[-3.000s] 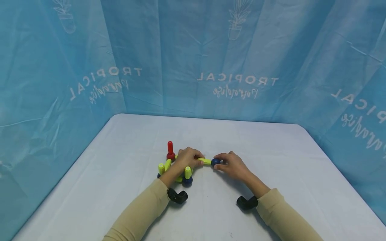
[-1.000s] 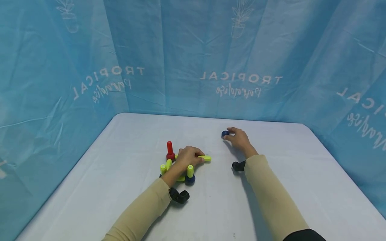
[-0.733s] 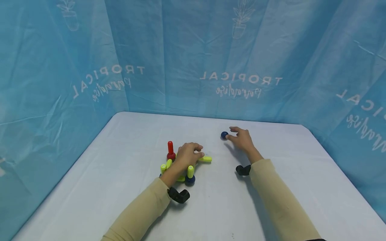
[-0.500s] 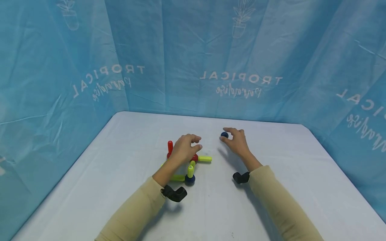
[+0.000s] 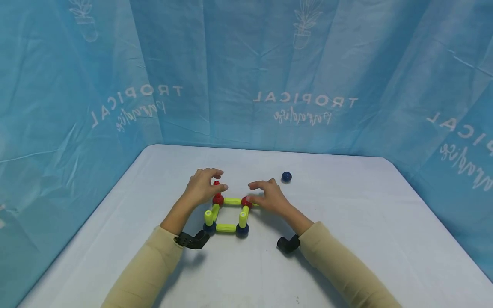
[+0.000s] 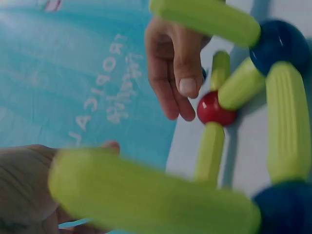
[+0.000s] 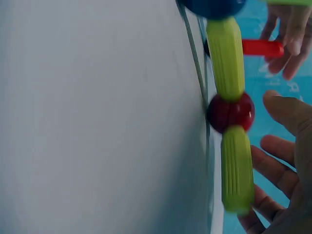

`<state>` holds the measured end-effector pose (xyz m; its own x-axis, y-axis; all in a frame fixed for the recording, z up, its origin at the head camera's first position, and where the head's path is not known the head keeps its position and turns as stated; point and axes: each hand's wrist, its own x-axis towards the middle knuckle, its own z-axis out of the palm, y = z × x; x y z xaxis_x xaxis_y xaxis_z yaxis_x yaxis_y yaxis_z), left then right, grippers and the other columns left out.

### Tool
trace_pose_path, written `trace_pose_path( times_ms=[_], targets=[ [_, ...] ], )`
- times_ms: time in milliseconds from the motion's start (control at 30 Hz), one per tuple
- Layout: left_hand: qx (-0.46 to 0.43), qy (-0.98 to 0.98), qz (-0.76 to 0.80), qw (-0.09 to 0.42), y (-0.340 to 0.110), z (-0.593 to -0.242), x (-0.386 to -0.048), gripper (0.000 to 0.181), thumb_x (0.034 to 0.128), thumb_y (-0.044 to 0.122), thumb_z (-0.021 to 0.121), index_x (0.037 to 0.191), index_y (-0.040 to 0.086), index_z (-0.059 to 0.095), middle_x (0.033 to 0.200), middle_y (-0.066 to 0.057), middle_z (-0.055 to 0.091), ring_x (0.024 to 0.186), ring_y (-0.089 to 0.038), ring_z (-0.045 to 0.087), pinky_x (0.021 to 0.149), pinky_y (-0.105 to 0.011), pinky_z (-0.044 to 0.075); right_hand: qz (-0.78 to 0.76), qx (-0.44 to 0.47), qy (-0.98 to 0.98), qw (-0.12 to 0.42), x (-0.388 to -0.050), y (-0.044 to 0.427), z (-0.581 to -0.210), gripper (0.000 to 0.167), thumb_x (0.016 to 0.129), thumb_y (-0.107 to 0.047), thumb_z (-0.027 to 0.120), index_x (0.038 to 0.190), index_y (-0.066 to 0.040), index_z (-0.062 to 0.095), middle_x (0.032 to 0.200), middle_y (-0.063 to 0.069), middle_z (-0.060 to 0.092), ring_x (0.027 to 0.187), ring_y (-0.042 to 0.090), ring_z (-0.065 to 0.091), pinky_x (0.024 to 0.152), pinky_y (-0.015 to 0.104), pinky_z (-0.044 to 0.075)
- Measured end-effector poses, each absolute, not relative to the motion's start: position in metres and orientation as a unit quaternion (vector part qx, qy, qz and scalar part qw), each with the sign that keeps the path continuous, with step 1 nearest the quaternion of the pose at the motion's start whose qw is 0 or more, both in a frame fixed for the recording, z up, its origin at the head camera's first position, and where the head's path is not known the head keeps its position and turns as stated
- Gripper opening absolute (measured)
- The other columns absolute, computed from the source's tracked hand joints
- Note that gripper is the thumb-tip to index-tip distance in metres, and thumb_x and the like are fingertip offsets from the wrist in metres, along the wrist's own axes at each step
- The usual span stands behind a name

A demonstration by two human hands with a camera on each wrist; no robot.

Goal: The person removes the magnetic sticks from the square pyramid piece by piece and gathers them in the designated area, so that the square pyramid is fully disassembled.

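Note:
A square frame of yellow-green rods (image 5: 226, 228) joins two red balls (image 5: 218, 200) at the back and two blue balls (image 5: 242, 231) at the front. Yellow-green rods (image 5: 208, 217) stand up from both blue balls, and a red rod rises from the back left ball. Beside that red rod the left hand (image 5: 202, 187) hovers, fingers apart, holding nothing. The right hand (image 5: 270, 197) is at the back right red ball (image 7: 230, 112), its fingers loosely spread; whether it touches cannot be told. Another rod (image 7: 237, 168) extends from this ball, partly behind the right hand in the head view.
A loose blue ball (image 5: 286, 176) lies on the white table (image 5: 327, 184), behind and right of the right hand. A blue printed curtain (image 5: 246, 77) stands along the table's back and sides. Black wrist devices (image 5: 288, 244) sit at both sleeves.
The left hand has let go of the structure and moved left and up. The right hand has released the blue ball, left at the back, and come back toward the structure.

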<state>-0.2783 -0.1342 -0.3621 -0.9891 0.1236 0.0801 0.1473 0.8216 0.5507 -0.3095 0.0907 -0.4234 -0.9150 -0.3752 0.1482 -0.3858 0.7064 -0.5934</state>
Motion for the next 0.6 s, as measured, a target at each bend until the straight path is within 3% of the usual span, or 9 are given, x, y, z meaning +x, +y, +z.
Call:
trace_pose_path(
  times_ms=[267,600],
  targets=[
    [-0.049,-0.951,-0.306,-0.007,-0.151,-0.377,-0.282,0.05,0.0853,0.031,0.068,0.129,0.009,0.055,0.121,-0.012,0.063,0.117,-0.03,0.049,0.094,-0.049,0.043,0.3,0.236,-0.924,-0.012,-0.31,0.069,-0.429,0.038,0.083,-0.038,0.07,0.115,-0.019,0.067,0.107,-0.006,0.07,0.1,0.017,0.044,0.082,0.034,0.034],
    [-0.055,-0.954,-0.294,0.005,-0.149,-0.382,-0.284,0.027,0.0849,0.028,0.069,0.105,0.01,0.067,0.107,-0.009,0.069,0.106,-0.028,0.057,0.087,-0.046,0.044,0.24,0.254,-0.937,-0.011,-0.305,0.057,-0.426,0.026,0.084,-0.033,0.07,0.107,-0.022,0.072,0.104,-0.008,0.071,0.093,0.013,0.043,0.085,0.035,0.031]
  ],
)
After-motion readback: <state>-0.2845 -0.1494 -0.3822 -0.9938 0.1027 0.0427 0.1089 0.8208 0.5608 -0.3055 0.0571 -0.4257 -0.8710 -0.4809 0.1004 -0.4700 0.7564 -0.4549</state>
